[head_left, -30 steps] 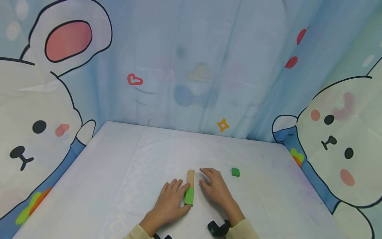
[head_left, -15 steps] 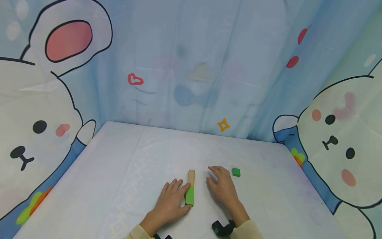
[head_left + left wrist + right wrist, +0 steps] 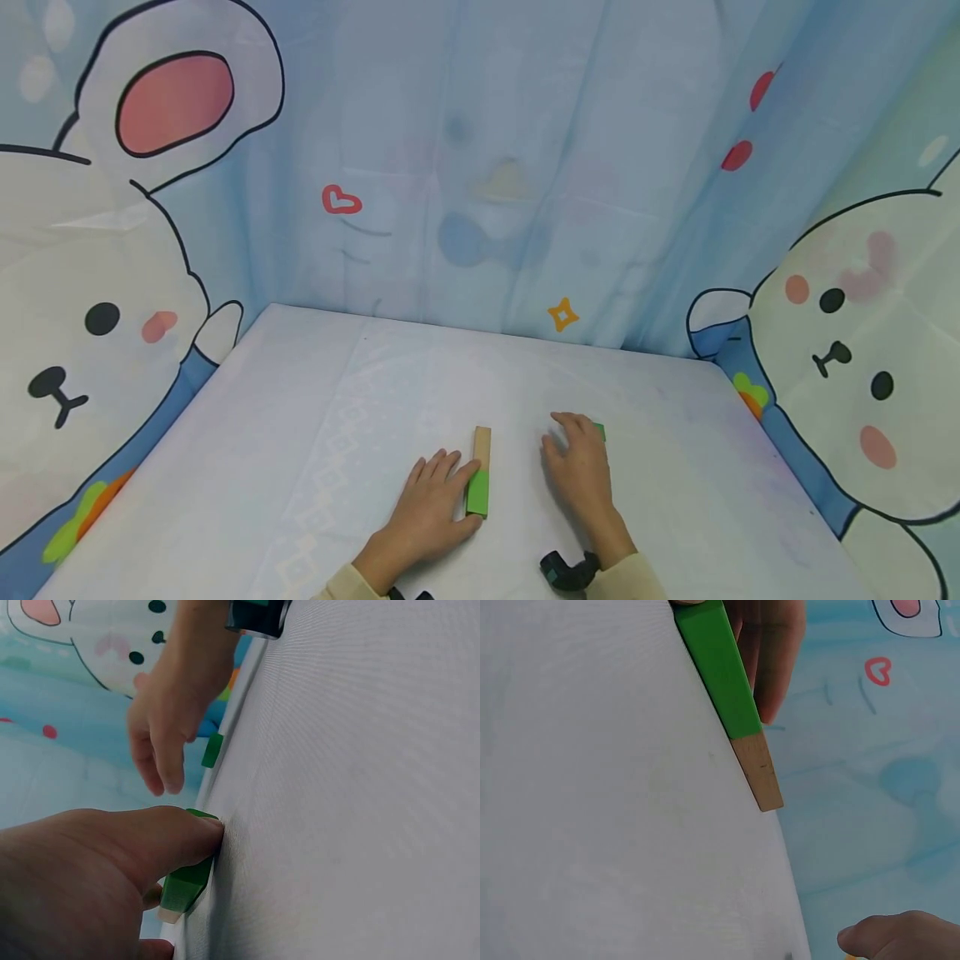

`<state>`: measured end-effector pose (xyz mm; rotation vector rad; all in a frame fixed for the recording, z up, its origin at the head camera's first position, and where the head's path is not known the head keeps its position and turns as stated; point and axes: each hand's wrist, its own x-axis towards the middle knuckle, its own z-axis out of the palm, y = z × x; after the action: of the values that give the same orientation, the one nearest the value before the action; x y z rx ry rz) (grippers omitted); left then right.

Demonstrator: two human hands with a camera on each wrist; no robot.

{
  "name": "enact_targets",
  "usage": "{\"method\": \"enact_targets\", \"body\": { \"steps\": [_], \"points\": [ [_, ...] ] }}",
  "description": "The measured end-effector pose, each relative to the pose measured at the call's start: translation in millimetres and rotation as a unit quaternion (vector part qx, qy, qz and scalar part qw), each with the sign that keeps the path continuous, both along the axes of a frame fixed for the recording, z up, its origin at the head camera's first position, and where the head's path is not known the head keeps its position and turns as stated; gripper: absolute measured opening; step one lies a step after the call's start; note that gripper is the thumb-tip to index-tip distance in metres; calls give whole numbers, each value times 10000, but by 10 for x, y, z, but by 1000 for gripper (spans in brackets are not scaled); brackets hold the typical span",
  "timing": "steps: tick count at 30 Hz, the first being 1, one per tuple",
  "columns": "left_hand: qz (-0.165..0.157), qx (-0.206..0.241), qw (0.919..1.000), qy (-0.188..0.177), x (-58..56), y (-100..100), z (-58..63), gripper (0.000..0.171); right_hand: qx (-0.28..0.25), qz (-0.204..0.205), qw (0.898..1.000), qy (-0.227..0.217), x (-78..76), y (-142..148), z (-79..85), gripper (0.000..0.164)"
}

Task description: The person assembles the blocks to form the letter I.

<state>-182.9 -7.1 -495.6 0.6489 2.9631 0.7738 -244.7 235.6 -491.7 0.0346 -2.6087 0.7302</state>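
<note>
Nearby, at the bottom edge, two cream sleeves (image 3: 347, 585) reach in, and a black device (image 3: 567, 572) sits at the right wrist. Just beyond, a person's left hand (image 3: 427, 508) rests on a white-covered table (image 3: 360, 392), its thumb at the near end of a slim bar (image 3: 477, 495) and its index finger against the long side, a light pinch that steadies it. The bar lies flat, pointing away from the person, bright green on the near part and pale wood on the far part; whether this is one piece or two set end to end, I cannot tell. To the right and slightly farther off, the right hand (image 3: 583, 471) is held low, fingers relaxed and parted, gripping nothing. A small green block (image 3: 601, 431) peeks out past its far side, mostly hidden in the head view; the left wrist view shows a gap between it and the fingers. The step seems to be reaching for that block. To do it well, the right thumb and fingertips should probably come down on opposite sides, so the block is not nudged away, while the left hand presses gently enough to leave the bar straight. Farthest back hangs a pale blue curtain (image 3: 397, 108) printed with white cartoon animals, a heart and a star.
</note>
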Motion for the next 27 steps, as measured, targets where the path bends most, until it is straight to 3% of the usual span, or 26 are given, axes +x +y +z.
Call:
{"method": "enact_targets", "body": {
  "steps": [11, 27],
  "points": [
    [-30, 40, 10000, 29, 5, -5, 21, 69, -466, -472, 9973, 310, -81, 181, -96, 45],
    [-7, 21, 10000, -25, 1, -6, 27, 70, -754, -899, 9931, 63, -142, 426, -130, 53]
  ]
}}
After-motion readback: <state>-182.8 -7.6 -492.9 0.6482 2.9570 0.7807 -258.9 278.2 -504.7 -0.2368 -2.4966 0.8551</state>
